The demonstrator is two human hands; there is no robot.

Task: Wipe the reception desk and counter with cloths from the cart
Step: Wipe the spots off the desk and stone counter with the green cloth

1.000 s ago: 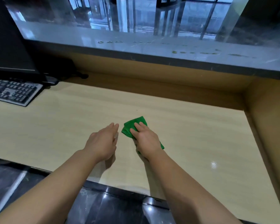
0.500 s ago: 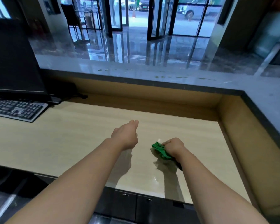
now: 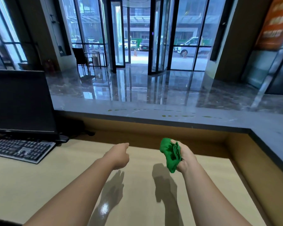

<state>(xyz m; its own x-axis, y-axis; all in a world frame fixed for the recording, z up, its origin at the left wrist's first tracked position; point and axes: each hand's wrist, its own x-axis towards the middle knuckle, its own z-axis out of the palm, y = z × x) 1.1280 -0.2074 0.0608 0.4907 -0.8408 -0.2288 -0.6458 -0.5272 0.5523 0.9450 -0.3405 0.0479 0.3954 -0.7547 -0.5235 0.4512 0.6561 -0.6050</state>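
Keyboard [image 3: 20, 150] is set at far left of desk [image 3: 55, 185], w/ monitor [image 3: 20, 101] behind it. Raised counter [image 3: 170, 115] is run along back & right side. Both hands are held above desk centre: left hand [image 3: 119, 158], right hand [image 3: 184, 156] w/ cloth [image 3: 169, 153].

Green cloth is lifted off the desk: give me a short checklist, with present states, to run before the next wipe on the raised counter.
1. Green cloth held firmly in right hand: ok.
2. Cloth bunched, not flat for wiping: not ok.
3. Left hand free, holding nothing: ok.
4. Yellowish marks on the grey counter not yet wiped: not ok.
5. Keyboard and monitor apart from both hands: ok.
6. Cloth clean enough: cannot tell.
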